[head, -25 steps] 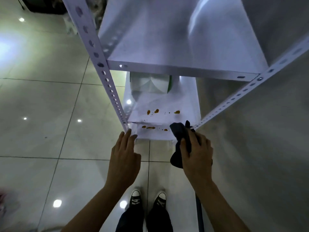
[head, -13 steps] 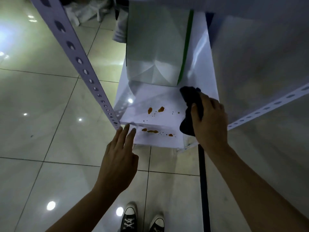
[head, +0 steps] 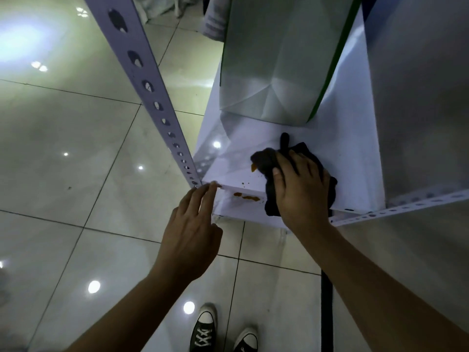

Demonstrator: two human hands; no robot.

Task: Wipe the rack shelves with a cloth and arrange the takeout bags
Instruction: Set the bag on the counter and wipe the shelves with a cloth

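— While my left hand [head: 193, 232] hangs slack, fingertips at the shelf edge, my right hand [head: 302, 189] clenches the dark crumpled cloth [head: 266, 158] over orange stains [head: 247, 197].
— Risk?
— Sweeping farther could topple the white green-edged takeout bag [head: 274, 59] just beyond.

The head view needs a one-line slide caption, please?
Right hand presses a dark cloth onto orange stains on the shelf; left hand touches its edge.
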